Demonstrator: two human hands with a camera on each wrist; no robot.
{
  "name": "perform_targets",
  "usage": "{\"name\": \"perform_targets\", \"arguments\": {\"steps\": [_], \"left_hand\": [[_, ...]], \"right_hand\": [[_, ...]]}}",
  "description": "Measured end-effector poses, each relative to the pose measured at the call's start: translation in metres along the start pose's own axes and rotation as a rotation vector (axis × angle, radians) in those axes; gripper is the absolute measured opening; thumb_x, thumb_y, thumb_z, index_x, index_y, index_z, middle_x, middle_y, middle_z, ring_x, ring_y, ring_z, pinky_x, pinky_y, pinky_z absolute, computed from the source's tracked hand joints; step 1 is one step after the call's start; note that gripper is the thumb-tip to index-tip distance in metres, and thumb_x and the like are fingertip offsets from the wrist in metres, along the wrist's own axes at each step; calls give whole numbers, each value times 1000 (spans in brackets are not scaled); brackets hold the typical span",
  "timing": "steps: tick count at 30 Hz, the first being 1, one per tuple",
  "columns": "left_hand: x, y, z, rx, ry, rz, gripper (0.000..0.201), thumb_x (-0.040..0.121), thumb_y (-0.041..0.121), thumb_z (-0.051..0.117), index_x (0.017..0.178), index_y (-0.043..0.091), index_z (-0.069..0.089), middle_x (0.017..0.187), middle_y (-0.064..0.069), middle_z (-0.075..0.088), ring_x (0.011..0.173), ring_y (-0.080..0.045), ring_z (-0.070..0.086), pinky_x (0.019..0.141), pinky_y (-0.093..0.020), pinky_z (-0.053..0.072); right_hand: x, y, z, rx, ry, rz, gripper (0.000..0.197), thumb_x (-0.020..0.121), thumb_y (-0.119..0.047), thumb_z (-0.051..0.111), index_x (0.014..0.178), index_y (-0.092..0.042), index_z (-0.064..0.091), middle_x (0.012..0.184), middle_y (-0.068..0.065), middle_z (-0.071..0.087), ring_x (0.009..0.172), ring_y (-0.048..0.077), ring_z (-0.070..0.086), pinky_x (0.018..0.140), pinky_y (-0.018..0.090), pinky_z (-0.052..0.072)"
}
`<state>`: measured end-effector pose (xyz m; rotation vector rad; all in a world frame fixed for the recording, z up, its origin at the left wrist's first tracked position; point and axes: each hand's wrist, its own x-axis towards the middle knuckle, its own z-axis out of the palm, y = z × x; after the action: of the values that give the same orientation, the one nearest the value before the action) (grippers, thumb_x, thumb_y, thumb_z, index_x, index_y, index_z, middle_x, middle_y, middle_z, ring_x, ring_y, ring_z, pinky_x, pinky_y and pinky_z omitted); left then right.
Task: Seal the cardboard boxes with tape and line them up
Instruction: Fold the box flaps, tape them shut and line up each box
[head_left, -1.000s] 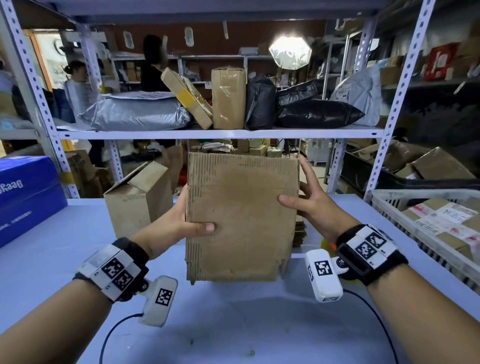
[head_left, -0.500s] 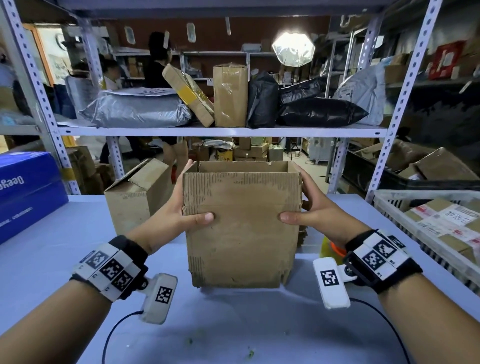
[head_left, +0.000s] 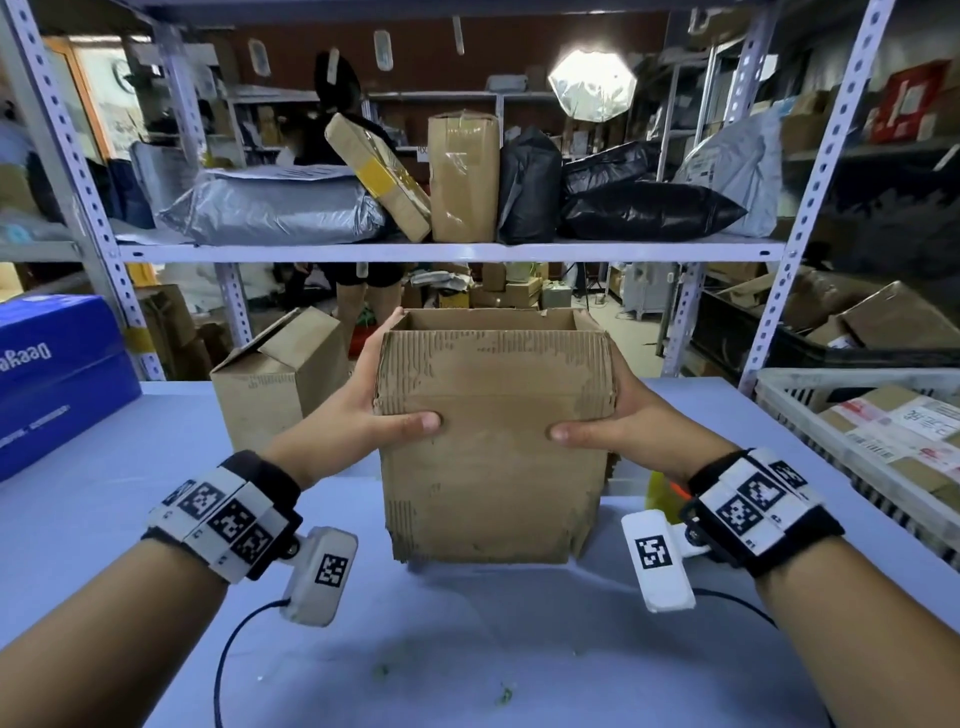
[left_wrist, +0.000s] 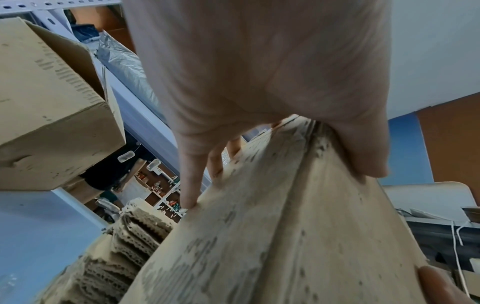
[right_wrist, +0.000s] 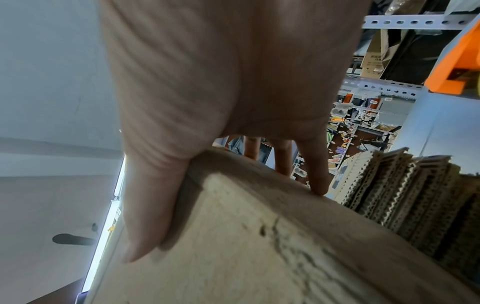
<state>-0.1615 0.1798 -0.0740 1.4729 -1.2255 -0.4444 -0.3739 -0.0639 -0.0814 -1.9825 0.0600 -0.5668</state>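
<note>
A worn cardboard box (head_left: 493, 457) stands upright at the table's middle with its top open. My left hand (head_left: 358, 410) grips its left side, thumb on the near face and fingers along the side wall (left_wrist: 259, 226). My right hand (head_left: 634, 421) grips the right side the same way, thumb across the near face (right_wrist: 259, 257). Whether the box's bottom touches the table, I cannot tell. A second cardboard box (head_left: 275, 384) stands at the back left with a top flap raised. An orange and yellow object (head_left: 660, 493) lies behind my right wrist, mostly hidden.
Flattened cardboard sheets (right_wrist: 415, 195) are stacked behind the held box. A blue carton (head_left: 52, 374) sits at the table's left edge, and a white crate (head_left: 810, 384) of parcels at the right. A shelf (head_left: 447, 252) loaded with parcels hangs above the blue table (head_left: 467, 649).
The box came down from chest height toward the table and tipped so its open top now shows. Both hands stayed on its sides, thumbs now just under the folded upper band.
</note>
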Motion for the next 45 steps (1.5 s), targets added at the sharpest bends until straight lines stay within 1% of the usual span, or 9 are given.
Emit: {"name": "perform_targets", "arguments": {"steps": [6, 9, 13, 19, 31, 34, 39, 42, 45], "left_hand": [[6, 26, -10, 24, 111, -29, 38, 93, 63, 46, 129, 52, 48, 123, 14, 63, 115, -15, 64, 84, -31, 58], [15, 52, -15, 188, 74, -81, 48, 96, 70, 31, 106, 38, 66, 106, 5, 73, 90, -14, 70, 69, -24, 57], [33, 81, -21, 299, 21, -253, 44, 109, 38, 36, 106, 11, 71, 104, -17, 74, 79, -20, 74, 58, -33, 62], [50, 97, -16, 469, -46, -404, 31, 108, 21, 42, 105, 15, 72, 99, -18, 76, 80, -32, 75, 58, -40, 63], [43, 96, -21, 411, -208, -414, 16, 94, 39, 67, 105, 33, 77, 106, -10, 77, 96, -26, 75, 84, -48, 62], [34, 107, -17, 439, -335, -431, 46, 61, 67, 84, 97, 40, 77, 106, -5, 77, 95, -22, 75, 74, -33, 63], [30, 104, -10, 456, -203, -393, 101, 48, 60, 77, 137, 21, 52, 128, -8, 67, 109, -28, 70, 92, -46, 58], [20, 99, -9, 368, -119, -326, 111, 48, 68, 78, 147, 38, 38, 129, 15, 54, 98, -4, 68, 70, -24, 60], [7, 87, -13, 221, -70, -253, 109, 37, 88, 77, 134, 51, 43, 117, 27, 65, 99, -1, 70, 75, -23, 59]], "right_hand": [[-3, 4, -1, -7, 2, -20, 125, 60, -45, 94, 152, -54, 10, 159, -8, 31, 144, 10, 37, 117, 50, 36], [-2, 6, -1, -14, 6, -19, 123, 61, -44, 95, 151, -54, 12, 160, -7, 30, 145, 12, 34, 117, 51, 34], [0, 11, -2, -16, 0, -34, 124, 62, -40, 96, 152, -54, 12, 161, -6, 29, 147, 15, 32, 117, 55, 32], [2, 13, -2, -45, 14, -24, 124, 61, -42, 96, 153, -52, 14, 163, -5, 26, 149, 17, 29, 117, 57, 30], [2, 10, 0, -117, -17, 17, 123, 60, -55, 92, 151, -55, 10, 162, -6, 25, 149, 20, 26, 117, 56, 30], [4, 9, 1, -220, -53, 42, 106, 58, -67, 87, 146, -50, 31, 153, -6, 32, 145, 15, 31, 117, 51, 33], [7, 8, 1, -217, -90, 80, 103, 60, -64, 87, 147, -40, 38, 151, -2, 39, 144, 19, 35, 116, 52, 33], [5, 4, 0, -231, -98, 85, 102, 61, -64, 86, 147, -37, 39, 152, -1, 39, 144, 20, 35, 117, 50, 32], [2, -3, 1, -216, -105, 75, 96, 63, -58, 86, 145, -38, 40, 151, 0, 40, 144, 19, 34, 117, 50, 33]]}}
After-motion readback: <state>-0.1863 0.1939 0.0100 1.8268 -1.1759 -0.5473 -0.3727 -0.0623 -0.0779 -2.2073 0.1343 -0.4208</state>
